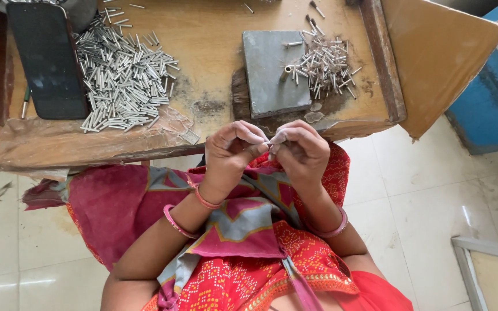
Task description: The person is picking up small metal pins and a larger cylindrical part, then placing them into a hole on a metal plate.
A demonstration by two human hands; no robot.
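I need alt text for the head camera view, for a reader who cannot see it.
Two hands, left hand and right hand, pinch a small metal pin together above a lap. Beyond, a wooden table holds two pin piles, a grey block and a phone.

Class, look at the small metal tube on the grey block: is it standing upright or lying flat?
Lying flat: the small metal tube rests on its side on the grey block.

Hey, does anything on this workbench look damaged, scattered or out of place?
Yes. The wooden table's front edge is worn and chipped, with its covering torn and peeling. A few metal pins lie strayed from the big pile. One short tube sits alone on the grey block.
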